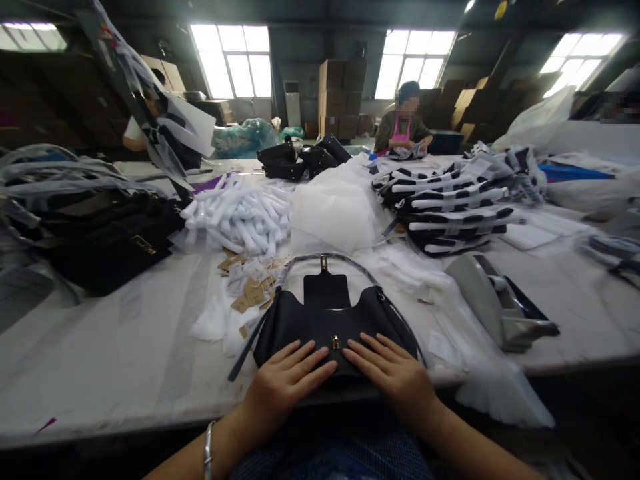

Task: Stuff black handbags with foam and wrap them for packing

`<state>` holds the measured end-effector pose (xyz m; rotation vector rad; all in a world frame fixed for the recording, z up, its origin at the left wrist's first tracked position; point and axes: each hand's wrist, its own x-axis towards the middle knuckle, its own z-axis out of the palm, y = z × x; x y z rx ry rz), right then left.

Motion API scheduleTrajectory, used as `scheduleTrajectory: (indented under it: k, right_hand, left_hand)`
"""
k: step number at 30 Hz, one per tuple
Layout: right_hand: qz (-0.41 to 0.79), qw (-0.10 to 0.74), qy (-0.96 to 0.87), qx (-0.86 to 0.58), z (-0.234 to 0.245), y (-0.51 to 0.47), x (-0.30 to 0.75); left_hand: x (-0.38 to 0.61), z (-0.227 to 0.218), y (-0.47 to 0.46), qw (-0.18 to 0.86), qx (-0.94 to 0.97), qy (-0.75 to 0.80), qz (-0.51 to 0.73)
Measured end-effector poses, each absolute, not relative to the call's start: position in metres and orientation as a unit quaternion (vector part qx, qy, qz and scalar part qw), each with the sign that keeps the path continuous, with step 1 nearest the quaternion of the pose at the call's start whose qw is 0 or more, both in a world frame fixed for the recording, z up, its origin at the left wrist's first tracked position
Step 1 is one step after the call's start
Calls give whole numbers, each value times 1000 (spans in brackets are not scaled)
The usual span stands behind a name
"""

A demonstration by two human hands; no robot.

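A black handbag [295, 325] lies on the table's near edge in front of me, its flap [326, 291] turned back and a gold clasp [335, 343] showing on the front. Its handle [330, 256] arches away from me and looks wrapped. My left hand [293, 373] rests on the bag's lower left front, fingers stretched out flat. On the right side of the clasp, my right hand [393, 370] lies flat too, fingers spread. Neither hand grips the bag; both press or rest on its surface. Beyond the bag's left side are brown paper tags [253, 292].
White padded strips [250, 213] heap behind the tags, beside stacked white sheets [333, 207]. Black bags [110, 233] stand at left; wrapped bags [450, 200] pile at right. A grey tape dispenser [493, 300] sits near right. Across the table works a person [403, 127] in a pink apron.
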<state>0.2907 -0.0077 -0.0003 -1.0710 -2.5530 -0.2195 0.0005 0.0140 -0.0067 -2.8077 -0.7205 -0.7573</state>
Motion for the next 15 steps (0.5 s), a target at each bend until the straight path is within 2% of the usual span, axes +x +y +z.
scheduleTrajectory:
  k: [4, 9, 12, 15]
  right_hand:
    - [-50, 203, -890, -404, 2, -8, 289]
    - [39, 111, -898, -423, 48, 2, 282]
    - [36, 82, -906, -414, 63, 9, 274]
    - [12, 71, -914, -399, 56, 16, 268]
  left_hand:
    - [3, -4, 10, 30, -925, -284, -251]
    - [19, 40, 13, -39, -929, -335, -151]
    - [30, 53, 16, -38, -933, -336, -121]
    - [32, 39, 21, -1, -936, -328, -127]
